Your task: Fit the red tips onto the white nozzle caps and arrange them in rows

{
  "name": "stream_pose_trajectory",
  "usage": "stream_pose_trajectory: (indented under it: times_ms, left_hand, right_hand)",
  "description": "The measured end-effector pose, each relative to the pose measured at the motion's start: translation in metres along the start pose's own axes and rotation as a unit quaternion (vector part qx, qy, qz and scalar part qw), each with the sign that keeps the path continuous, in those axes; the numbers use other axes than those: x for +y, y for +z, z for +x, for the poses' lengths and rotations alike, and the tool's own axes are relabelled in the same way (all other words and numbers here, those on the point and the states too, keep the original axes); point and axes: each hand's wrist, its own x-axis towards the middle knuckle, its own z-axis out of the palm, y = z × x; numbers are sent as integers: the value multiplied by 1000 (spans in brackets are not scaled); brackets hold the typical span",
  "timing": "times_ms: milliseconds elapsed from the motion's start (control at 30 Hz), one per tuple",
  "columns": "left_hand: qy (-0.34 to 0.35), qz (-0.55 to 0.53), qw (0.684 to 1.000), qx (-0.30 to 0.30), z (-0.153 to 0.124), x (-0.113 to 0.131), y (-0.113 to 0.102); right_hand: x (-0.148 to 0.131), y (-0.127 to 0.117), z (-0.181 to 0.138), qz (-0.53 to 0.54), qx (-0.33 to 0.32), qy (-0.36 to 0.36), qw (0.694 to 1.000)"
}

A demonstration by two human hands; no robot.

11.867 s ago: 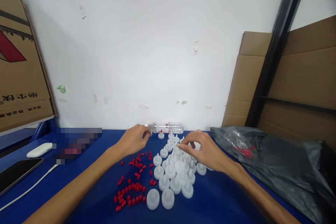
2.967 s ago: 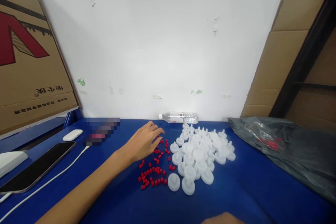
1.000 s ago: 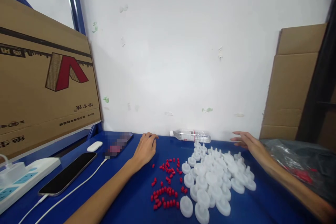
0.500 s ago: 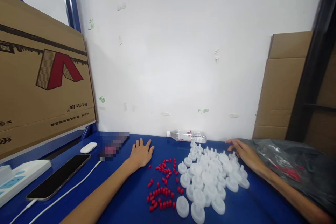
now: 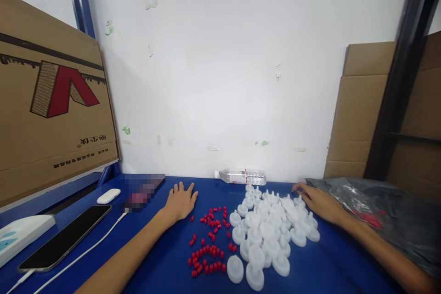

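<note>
Left hand (image 5: 181, 202), fingers spread on blue tabletop (image 5: 161, 257), near red caps (image 5: 203, 242), right hand (image 5: 319, 201) loosely bent, apparently empty, beside heaped white lids (image 5: 268, 229).

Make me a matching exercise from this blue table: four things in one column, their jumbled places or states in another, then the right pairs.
Things
1. small red cylindrical plastic caps
2. whitish round spouted plastic lids
3. clear plastic bottle with a white cap
4. flat, black-screened rectangular phone

Places or states
A. heaped beside the right hand
B. joined to a white cable
C. scattered left of the heap
D. lying on its side by the white wall

Pairs: 1-C, 2-A, 3-D, 4-B
</note>
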Motion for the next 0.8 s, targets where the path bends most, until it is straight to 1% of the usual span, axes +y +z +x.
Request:
stream_pose_trajectory:
  times_ms: [367,800]
  left_hand:
    - [2,5,1000,0,-1,1,-3]
    - [3,-2,1000,3,0,0,-1]
  right_hand:
    - [-2,-1,0,-28,-22,16,999]
    - [-5,-2,-1,-28,-21,13,999]
